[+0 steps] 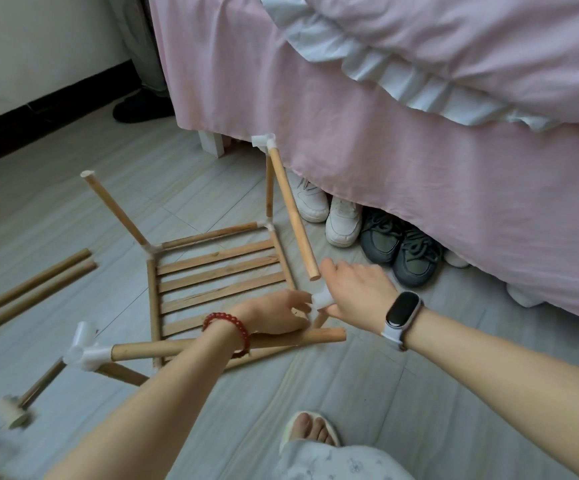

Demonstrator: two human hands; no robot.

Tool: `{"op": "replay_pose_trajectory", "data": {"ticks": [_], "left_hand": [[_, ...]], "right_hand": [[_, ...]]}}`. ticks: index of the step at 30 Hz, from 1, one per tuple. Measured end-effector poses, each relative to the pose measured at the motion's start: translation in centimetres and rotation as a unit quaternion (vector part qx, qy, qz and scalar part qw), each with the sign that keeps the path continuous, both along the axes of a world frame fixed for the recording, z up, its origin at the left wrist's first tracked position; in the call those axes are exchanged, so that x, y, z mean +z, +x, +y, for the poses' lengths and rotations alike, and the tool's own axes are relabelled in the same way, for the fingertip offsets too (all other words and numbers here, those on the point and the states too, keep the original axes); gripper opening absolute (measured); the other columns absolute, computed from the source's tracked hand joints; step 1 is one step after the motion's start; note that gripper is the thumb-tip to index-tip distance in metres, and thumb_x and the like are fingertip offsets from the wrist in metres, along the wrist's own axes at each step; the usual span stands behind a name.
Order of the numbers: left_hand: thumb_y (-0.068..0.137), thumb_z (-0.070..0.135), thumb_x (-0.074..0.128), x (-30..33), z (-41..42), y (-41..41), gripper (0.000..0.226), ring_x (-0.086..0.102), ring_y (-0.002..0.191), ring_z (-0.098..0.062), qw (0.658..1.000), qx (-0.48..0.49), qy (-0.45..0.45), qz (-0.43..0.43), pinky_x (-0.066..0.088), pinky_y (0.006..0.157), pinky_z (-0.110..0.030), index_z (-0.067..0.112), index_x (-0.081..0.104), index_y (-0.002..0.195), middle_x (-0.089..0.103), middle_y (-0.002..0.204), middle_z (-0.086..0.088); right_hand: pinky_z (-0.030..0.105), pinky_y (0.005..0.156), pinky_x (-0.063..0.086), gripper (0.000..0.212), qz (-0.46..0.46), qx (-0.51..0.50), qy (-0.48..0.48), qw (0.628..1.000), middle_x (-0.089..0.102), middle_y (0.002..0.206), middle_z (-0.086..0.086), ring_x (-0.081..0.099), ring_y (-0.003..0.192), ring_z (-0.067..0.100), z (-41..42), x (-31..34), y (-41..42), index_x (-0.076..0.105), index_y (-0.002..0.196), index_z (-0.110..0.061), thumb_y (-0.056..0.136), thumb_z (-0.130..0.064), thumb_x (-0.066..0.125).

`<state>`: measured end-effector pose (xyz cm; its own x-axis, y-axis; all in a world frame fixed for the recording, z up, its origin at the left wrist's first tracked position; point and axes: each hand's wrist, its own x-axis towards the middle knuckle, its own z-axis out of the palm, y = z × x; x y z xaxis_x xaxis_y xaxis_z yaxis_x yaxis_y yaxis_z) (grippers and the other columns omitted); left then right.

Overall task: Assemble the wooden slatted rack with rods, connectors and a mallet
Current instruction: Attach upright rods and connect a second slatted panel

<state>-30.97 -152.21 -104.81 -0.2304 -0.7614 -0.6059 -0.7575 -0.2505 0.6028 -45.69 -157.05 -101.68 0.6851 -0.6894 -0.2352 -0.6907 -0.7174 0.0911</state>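
The slatted panel (218, 282) lies flat on the floor (367, 393) beside the bed (385, 133), and everything else is best placed from it. At its near right corner both hands meet on a white connector (322, 299): the right hand (357, 292) has its fingers curled round the connector, while the left hand (281, 311) pinches at it from the panel side; how firm either hold is cannot be told. Upright rods stand at the two far corners, the far left rod (114, 209) bare at its top, the far right one capped by a top connector (263, 140) from which a slanting rod (293, 213) hangs with its free end just above the hands. Along the near edge lies a rod (177, 349) fitted into a three-way connector (85, 351) off the near left corner. The mallet (17, 407) lies further out from that corner, and two spare rods (31, 285) lie well left of the panel. The risk, as I judge it, is a crooked fit: pressed on at a tilt, the connector may jam or split. The hanging rod may also swing and knock the hands, or lever its upright loose.
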Motion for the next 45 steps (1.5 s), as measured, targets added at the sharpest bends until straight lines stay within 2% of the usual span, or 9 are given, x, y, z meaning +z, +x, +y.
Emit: {"op": "replay_pose_trajectory", "data": {"ticks": [3,7,11,15,20,30,34,38,45], "left_hand": [[0.09,0.024,0.06,-1.2,-0.5,-1.2,0.02,0.058,0.092,-0.011,0.997,0.037,-0.028,0.054,0.041,0.083,-0.024,0.022,0.062,0.11,0.062,0.101,0.008],[0.089,0.014,0.061,-2.7,-1.5,-1.3,0.008,0.068,0.079,-0.019,0.991,0.086,-0.056,0.087,0.054,0.071,-0.024,0.008,0.066,0.091,0.07,0.086,-0.006],[0.09,0.035,0.061,-3.9,-1.5,-1.9,0.028,0.066,0.081,-0.021,0.993,0.065,-0.102,0.015,0.054,0.078,-0.034,0.011,0.067,0.104,0.072,0.093,-0.008],[0.092,0.041,0.057,-4.0,-1.4,-2.2,0.028,0.054,0.076,-0.016,0.989,0.061,-0.129,-0.03,0.046,0.072,-0.03,0.015,0.063,0.101,0.064,0.085,-0.001],[0.093,0.037,0.053,-3.8,-1.7,-1.7,0.019,0.06,0.093,-0.017,0.992,0.01,-0.122,-0.018,0.049,0.086,-0.037,0.028,0.067,0.103,0.068,0.1,0.001],[0.093,0.036,0.054,-4.4,-2.2,-1.8,0.019,0.061,0.081,-0.018,0.988,-0.017,-0.153,-0.015,0.051,0.079,-0.04,0.03,0.07,0.1,0.07,0.089,0.0],[0.098,0.029,0.049,-3.1,-1.7,-0.3,0.026,0.054,0.085,-0.014,0.996,0.01,-0.084,0.023,0.043,0.079,-0.026,0.013,0.066,0.11,0.067,0.106,-0.006],[0.1,0.045,0.034,-1.2,1.0,1.9,0.044,0.06,0.081,-0.014,0.998,0.013,-0.061,-0.027,0.049,0.083,-0.032,0.013,0.064,0.104,0.068,0.099,-0.003],[0.092,0.063,0.031,0.1,5.4,2.6,0.047,0.053,0.067,-0.012,0.951,-0.104,-0.221,-0.191,0.044,0.058,-0.028,0.025,0.058,0.101,0.059,0.078,0.006]], "right_hand": [[0.03,0.045,0.015,0.039,0.045,0.033,-0.012,0.998,0.065,0.101,0.007,0.063,0.092,0.032,0.0,0.7,0.8,0.036,0.116,-0.008,0.088,-0.03,0.051],[0.031,0.048,0.028,0.042,-0.013,-0.05,0.167,0.985,0.055,0.084,0.003,0.055,0.074,0.028,0.0,1.0,0.3,0.033,0.122,-0.01,0.086,-0.024,0.052],[0.021,0.048,0.036,0.035,-0.112,-0.243,0.429,0.863,0.056,0.078,0.004,0.051,0.056,0.014,-1.1,2.1,-0.1,0.043,0.107,-0.018,0.091,-0.049,0.05],[0.021,0.042,0.038,0.035,-0.152,-0.27,0.333,0.891,0.062,0.067,0.005,0.054,0.047,0.015,-0.7,0.5,0.7,0.052,0.089,-0.019,0.09,-0.053,0.047],[0.017,0.037,0.032,0.015,-0.186,-0.338,0.411,0.826,0.054,0.058,0.002,0.043,0.043,0.01,-1.2,0.7,0.5,0.054,0.101,-0.015,0.093,-0.027,0.049],[0.021,0.043,0.029,0.01,-0.141,-0.291,0.412,0.852,0.05,0.059,0.001,0.038,0.049,0.013,-1.8,1.2,-0.1,0.052,0.097,-0.017,0.091,-0.024,0.05],[0.024,0.049,0.041,0.041,-0.096,-0.252,0.338,0.902,0.057,0.077,-0.001,0.053,0.06,0.015,-1.3,1.3,0.3,0.049,0.111,-0.016,0.089,-0.051,0.049],[0.033,0.064,0.041,0.07,0.012,-0.195,0.179,0.964,0.06,0.104,0.003,0.058,0.089,0.025,-0.2,0.8,0.9,0.042,0.117,-0.013,0.081,-0.073,0.041],[0.033,0.056,0.036,0.039,-0.012,-0.212,0.187,0.959,0.057,0.086,0.006,0.054,0.075,0.027,0.5,0.0,1.9,0.038,0.108,-0.009,0.085,-0.039,0.05]]}}
